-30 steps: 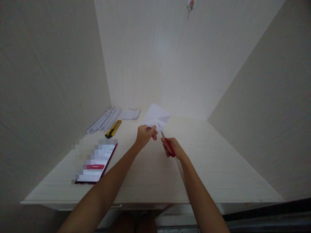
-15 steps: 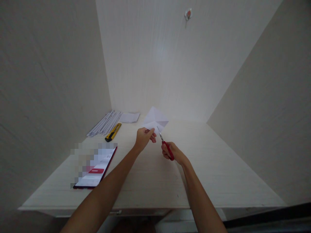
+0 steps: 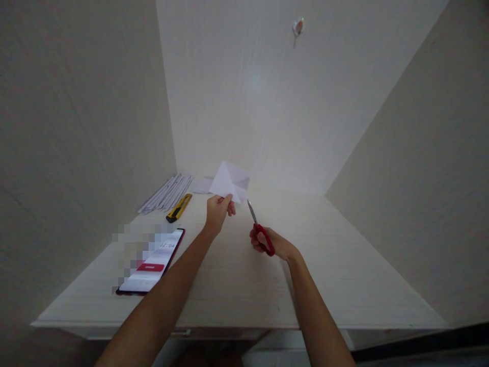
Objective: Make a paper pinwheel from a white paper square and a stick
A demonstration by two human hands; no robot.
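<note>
My left hand (image 3: 217,211) pinches the lower corner of a folded white paper (image 3: 230,180) and holds it up above the pale wooden desk (image 3: 344,275). My right hand (image 3: 269,243) grips red-handled scissors (image 3: 257,228), whose blades point up and left. The blade tips sit just right of the paper and do not touch it.
A phone (image 3: 153,262) with a lit screen lies at the front left. Behind it lie a yellow utility knife (image 3: 179,207), a bundle of rolled white paper strips (image 3: 165,193) and a flat white sheet (image 3: 201,184). Walls close the desk on three sides; a hook (image 3: 298,25) hangs on the back wall.
My left hand has carried the paper to the left and slightly up, away from the scissors. My right hand with the scissors has drawn back a little toward me.
</note>
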